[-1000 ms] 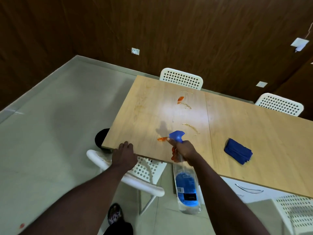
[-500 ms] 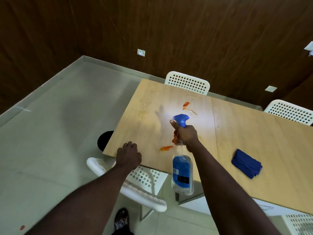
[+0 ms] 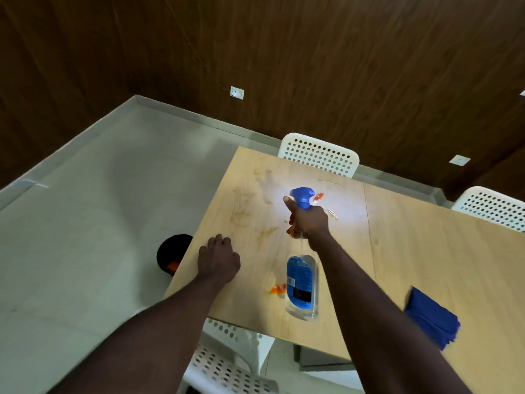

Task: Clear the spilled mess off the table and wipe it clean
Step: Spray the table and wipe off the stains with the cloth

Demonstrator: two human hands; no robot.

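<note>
Right grip (image 3: 309, 223), a bare hand, was curled round the neck of the spray bottle (image 3: 301, 282) and held it above the bench (image 3: 412, 251), with one digit stretched up beside the blue spray head (image 3: 302, 194). Left grip (image 3: 218, 258) rested on the bench near its left edge, the fingers close together and slightly bent, and it held nothing. The bottle was tilted, so that its base came toward the camera and its head pointed away, over the middle of the left board. Its body was of clear plastic with a blue label, and a dark block sat in the lower part of this label. The spilled mess lay on the same board in several places. One small orange piece (image 3: 278, 289) lay just beside the bottle's body, another orange piece (image 3: 318, 196) lay beside the spray head, and more orange showed under the right grip, partly hidden. Thin brownish smears (image 3: 241, 211) were spread across the wood toward the far left corner. A pale bright patch lay on the surface around the spray head. A folded blue cloth (image 3: 431, 318) lay on the right board, well apart from the mess. On the floor by the left edge stood a black bin (image 3: 173, 251) with something orange inside. White perforated chairs (image 3: 318, 155) stood around the bench.
</note>
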